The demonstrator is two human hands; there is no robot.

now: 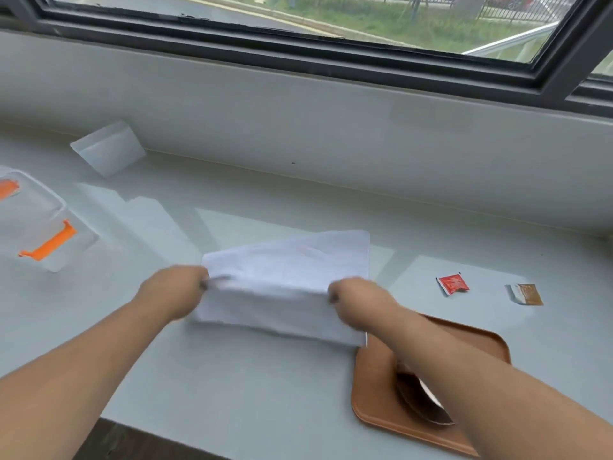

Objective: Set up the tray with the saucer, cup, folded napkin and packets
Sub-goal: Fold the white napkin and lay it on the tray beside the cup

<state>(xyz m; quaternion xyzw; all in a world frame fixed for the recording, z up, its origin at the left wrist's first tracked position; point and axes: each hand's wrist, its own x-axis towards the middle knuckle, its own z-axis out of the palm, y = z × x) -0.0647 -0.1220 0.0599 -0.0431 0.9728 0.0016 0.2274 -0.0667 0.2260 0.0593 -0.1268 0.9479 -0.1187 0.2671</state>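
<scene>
A white napkin (285,287) is being held up off the pale desk (232,376) by both hands, roughly in the middle of the desk and a bit toward its near edge. The left hand (172,290) is being kept closed, pinching the napkin's left edge, and the right hand (356,300) is being kept closed on the right edge, so the sheet is being bent over between them with a flap sticking up toward the far wall. The napkin's lower right corner is hanging just over the far left corner of the brown tray (374,403), which is sitting at the desk's near edge, toward the right. Something round and dark with a pale rim, probably the saucer (421,401), is lying on the tray, but it's being mostly hidden by the right forearm, so a cup can't be made out. Two packets are lying on the desk beyond the tray, toward the right edge: a red packet (452,284) and, just beside it further right, a brown packet (525,294). Over at the left edge a clear container with orange clips (49,240) is sitting, and a folded white sheet (107,148) is lying near the far left corner.
</scene>
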